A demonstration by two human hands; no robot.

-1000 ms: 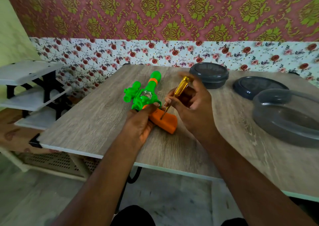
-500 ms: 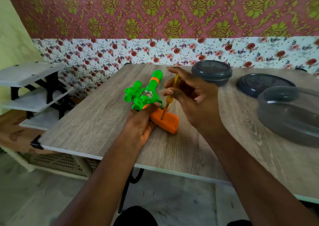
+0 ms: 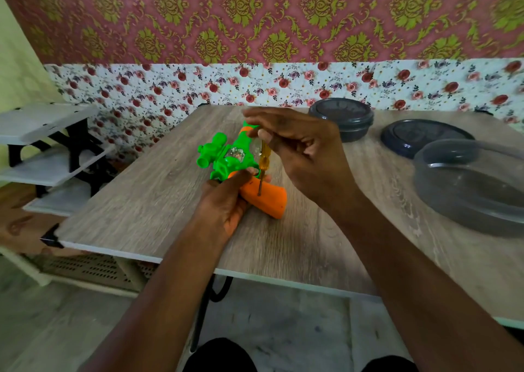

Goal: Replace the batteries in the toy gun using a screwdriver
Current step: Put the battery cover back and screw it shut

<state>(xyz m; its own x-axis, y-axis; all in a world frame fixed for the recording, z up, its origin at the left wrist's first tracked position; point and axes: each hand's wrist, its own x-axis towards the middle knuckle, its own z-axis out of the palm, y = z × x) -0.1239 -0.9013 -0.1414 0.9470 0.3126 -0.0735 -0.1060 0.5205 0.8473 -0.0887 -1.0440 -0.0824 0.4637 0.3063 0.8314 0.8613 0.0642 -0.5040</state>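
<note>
Your right grip, apparently pinching the screwdriver, now holds it upright rather than tilted on the toy gun your left grip clasps, so screwdriving is underway

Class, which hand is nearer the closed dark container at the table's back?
Right. The right hand, pinching the screwdriver, is close beside the container; the left hand, gripping the toy gun, lies farther off.
</note>
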